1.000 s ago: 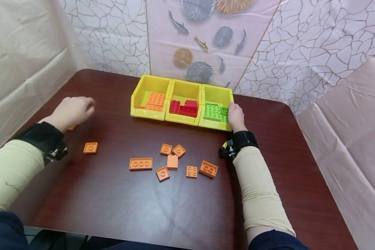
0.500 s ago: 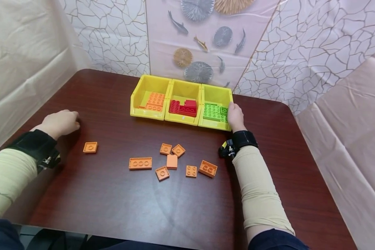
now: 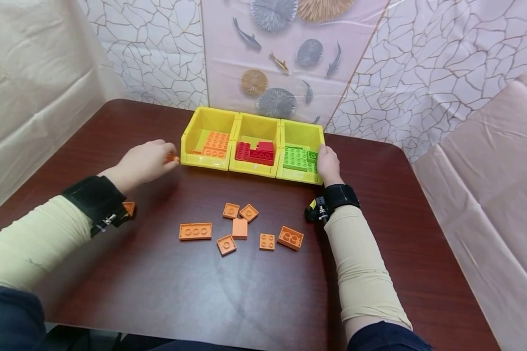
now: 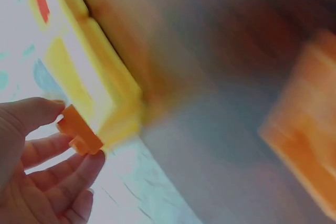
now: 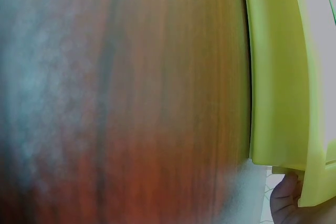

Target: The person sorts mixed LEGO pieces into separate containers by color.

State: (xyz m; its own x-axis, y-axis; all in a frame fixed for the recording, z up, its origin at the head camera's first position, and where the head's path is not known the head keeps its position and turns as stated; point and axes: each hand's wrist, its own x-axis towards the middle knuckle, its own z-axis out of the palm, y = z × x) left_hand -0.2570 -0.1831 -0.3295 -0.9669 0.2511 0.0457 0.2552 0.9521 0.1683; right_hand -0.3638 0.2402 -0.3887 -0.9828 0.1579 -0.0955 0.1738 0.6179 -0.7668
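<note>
In the head view my left hand (image 3: 144, 163) is just left of a yellow three-compartment bin (image 3: 259, 126), above the table. Between thumb and fingers it pinches a small orange toy brick (image 4: 81, 132), studs showing in the left wrist view. My right hand (image 3: 329, 165) grips the bin's right side wall; the right wrist view shows its curled fingers (image 5: 284, 200) outside that wall. Orange bricks (image 3: 217, 141) lie in the left compartment, red bricks (image 3: 260, 155) in the middle one, green bricks (image 3: 296, 158) in the right one.
Several loose orange bricks lie mid-table, among them a long one (image 3: 195, 231), a flat square (image 3: 239, 228) and a deeper block (image 3: 291, 238). Another orange brick (image 3: 129, 208) is partly hidden by the left wrist strap. A patterned cloth (image 3: 276, 63) hangs behind the table.
My left hand reached down at the far left, over an orange brick there, and has since moved right towards the bin with that brick pinched. The right hand stays on the bin.
</note>
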